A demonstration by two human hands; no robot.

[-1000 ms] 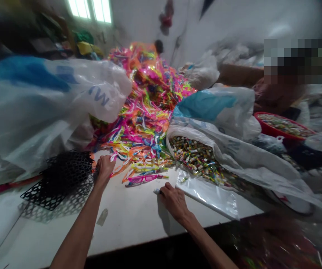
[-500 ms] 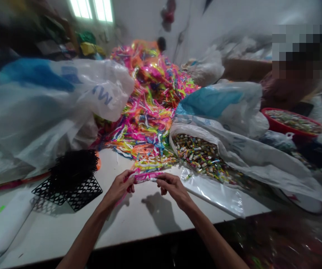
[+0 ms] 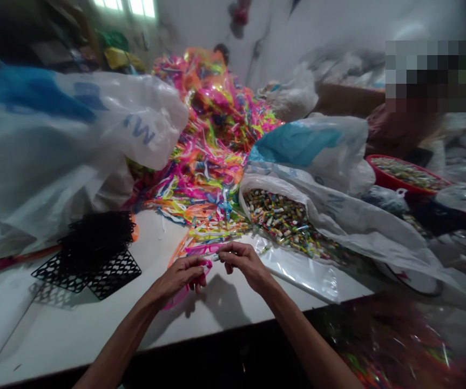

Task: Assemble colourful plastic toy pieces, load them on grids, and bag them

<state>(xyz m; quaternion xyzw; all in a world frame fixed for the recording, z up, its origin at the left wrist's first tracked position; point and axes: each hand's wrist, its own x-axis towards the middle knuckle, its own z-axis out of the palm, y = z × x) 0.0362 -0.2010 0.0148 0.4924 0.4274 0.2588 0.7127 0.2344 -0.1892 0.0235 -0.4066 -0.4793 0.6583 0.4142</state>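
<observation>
Over the white table my left hand (image 3: 186, 273) pinches a bright pink plastic strip (image 3: 178, 298), part of which hangs in a curve below the fingers. My right hand (image 3: 243, 260) is close by on the right, thumb and fingers closed on a small whitish cylindrical piece (image 3: 215, 257). That piece points towards the left fingertips; whether it joins the pink strip I cannot tell. Just behind the hands lies more pink plastic (image 3: 204, 249). A large heap of pink, orange and yellow strips (image 3: 212, 162) rises beyond it.
An open plastic bag (image 3: 273, 185) spills small multicoloured cylinders (image 3: 277, 213) at the right. A flat clear bag (image 3: 305, 273) lies before it. Black mesh sheets (image 3: 113, 273) and a big white bag (image 3: 74, 146) stand left. A co-worker sits right, near a red basin (image 3: 403, 181).
My left hand has moved lower and right, its fingertips now below the right hand's. The pink strip no longer stretches straight between both hands. The whole view has shifted slightly.
</observation>
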